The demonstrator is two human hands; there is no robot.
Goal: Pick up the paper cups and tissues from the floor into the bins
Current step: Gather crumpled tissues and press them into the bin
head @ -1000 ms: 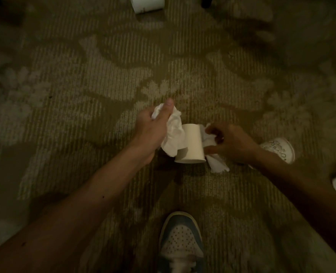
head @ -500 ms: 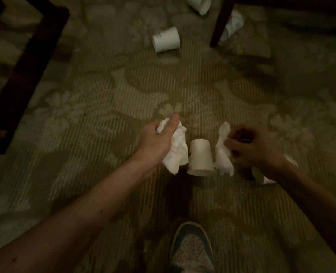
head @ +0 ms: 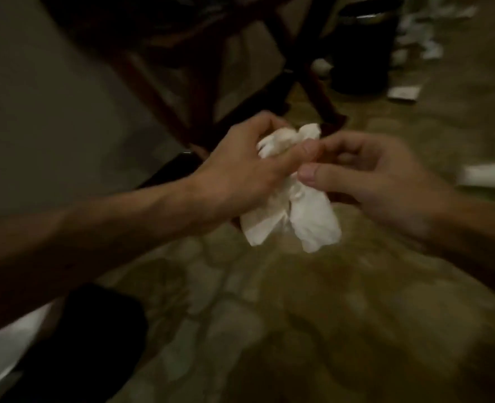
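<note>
Lifted off the carpet (head: pixel 356 315) moments earlier, the tissues (head: pixel 298 216) were bunched together, left hand (head: pixel 240 173) clamped round them, right hand (head: pixel 385 181) pinching on, the dark bin (head: pixel 359 53) ahead.

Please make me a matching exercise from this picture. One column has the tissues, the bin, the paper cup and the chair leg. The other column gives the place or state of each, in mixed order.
Things:
1. tissues
2. bin
3. paper cup
4. chair leg

Places or states:
a. lying on the carpet, at the right edge
b. gripped by the left hand
c. wooden, slanting, just left of the bin
d. dark, standing at the upper right

Pairs: 1-b; 2-d; 3-a; 4-c
</note>
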